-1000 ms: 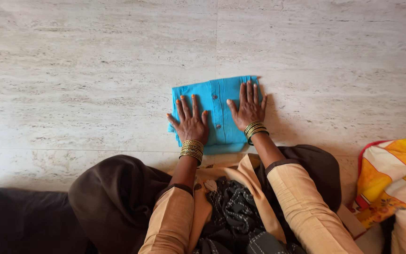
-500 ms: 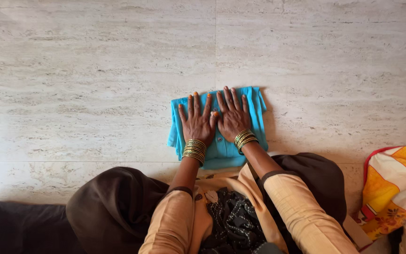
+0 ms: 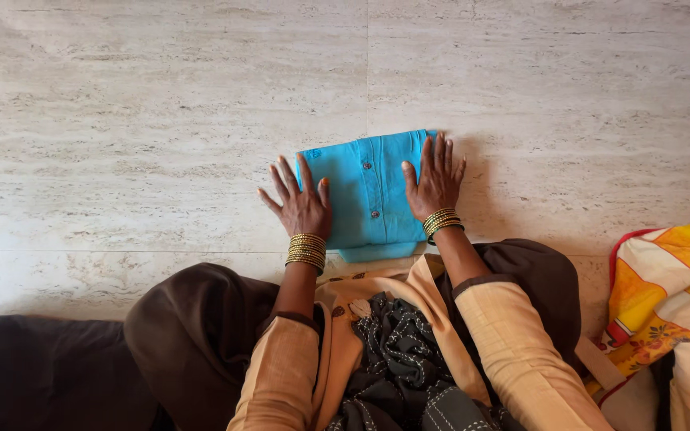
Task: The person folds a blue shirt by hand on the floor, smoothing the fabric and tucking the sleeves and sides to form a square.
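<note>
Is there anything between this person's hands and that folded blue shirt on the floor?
Nothing visible. The left hand lies flat on the left edge of the folded blue shirt and the right hand on its right edge, palms down, fingers spread. The tiled floor beside them shows nothing else close by.

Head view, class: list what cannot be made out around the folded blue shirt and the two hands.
- Blue shirt: side edges hidden under the left hand and right hand; inner folds unseen.
- Patterned cloth: cut off by the right edge.
- Lap fabric: cut off by the bottom edge.
</note>
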